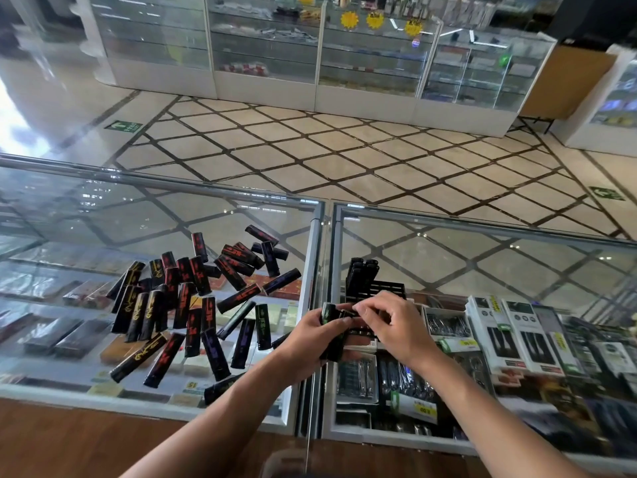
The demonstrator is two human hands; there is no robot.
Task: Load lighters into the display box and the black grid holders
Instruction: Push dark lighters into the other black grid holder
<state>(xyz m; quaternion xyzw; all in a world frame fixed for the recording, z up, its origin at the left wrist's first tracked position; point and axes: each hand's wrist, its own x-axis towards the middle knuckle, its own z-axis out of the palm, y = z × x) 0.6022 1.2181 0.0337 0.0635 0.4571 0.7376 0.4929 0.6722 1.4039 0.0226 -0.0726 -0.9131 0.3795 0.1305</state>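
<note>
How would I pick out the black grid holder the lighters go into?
Find the glass counter and the metal seam splitting it. Just right of that seam sits the black grid holder. Unlike the loose lighters scattered on the left pane, it is a slotted tray with upright lighters in its far corner.

Strewn flat over the left glass tabletop: dozens of black lighters [193,298], printed in red, gold, purple or green, overlapping at every angle. Set on the right pane: black grid holder [387,289], near part hidden, with a tight cluster [362,270] of black lighters upright in its far left corner. Gripped in the left hand [312,334]: a bundle [331,339] of black lighters, one marked green, its top pinched by right fingers [370,310].
</note>
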